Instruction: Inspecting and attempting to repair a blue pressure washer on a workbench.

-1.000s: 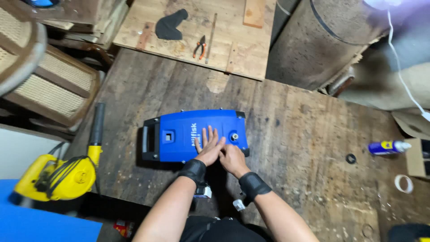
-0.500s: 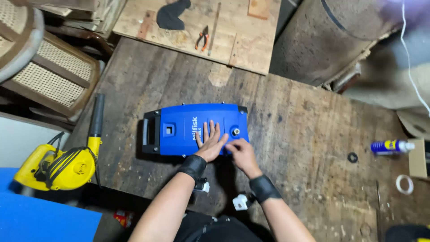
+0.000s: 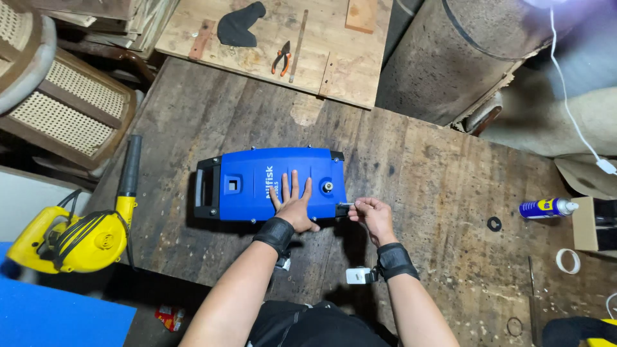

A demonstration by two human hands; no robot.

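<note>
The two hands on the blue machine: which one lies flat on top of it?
The left hand lies flat, fingers spread, on the blue machine. The right hand is off the casing, pinching a small black part at the machine's near right corner.

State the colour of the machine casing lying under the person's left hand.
Bright blue casing with black end parts, seen in the head view.

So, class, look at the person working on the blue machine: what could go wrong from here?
1. The right hand pinches a small part at the corner of the blue machine; if dropped, it may be hard to spot on the dark, cracked table.
2. Only the flat left hand steadies the casing, so it might slide under a pull.
3. The spray can lies on its side and might roll.
</note>
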